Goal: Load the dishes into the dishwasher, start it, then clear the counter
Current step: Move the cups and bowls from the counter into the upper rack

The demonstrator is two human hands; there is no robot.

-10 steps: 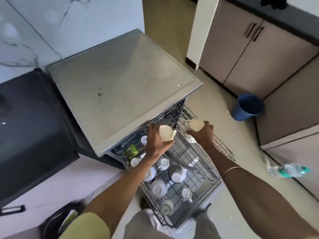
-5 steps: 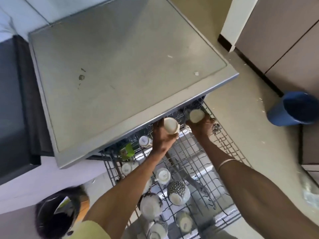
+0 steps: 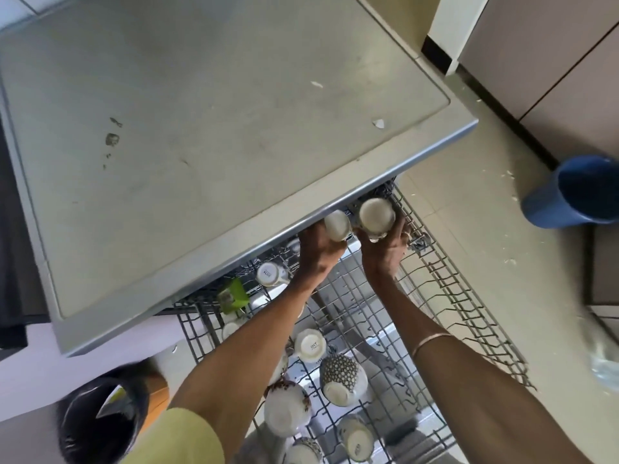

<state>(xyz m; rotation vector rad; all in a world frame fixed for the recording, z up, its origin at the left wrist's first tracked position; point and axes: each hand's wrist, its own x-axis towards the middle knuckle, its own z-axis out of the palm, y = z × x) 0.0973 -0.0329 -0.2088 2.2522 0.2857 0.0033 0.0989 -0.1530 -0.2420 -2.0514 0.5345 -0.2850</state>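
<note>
Loading is under way. Upturned cups (image 3: 310, 344) already occupy the left and near part of the pulled-out rack (image 3: 445, 296). Left hand (image 3: 318, 249): fingers wrapped round a pale cup (image 3: 336, 225) at the rack's far end. Right hand (image 3: 385, 249): fingers round a second cup (image 3: 376, 214) just beside it. Judged remaining: seating both cups, starting the dishwasher (image 3: 217, 128), clearing the surface.

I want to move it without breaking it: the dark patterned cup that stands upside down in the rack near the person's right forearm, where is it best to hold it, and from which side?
Grip the patterned cup around its rounded body, coming from above. It sits mouth-down on the rack with its pale base up, so the sides look free, though white cups stand close by. I cannot see any handle.
</note>
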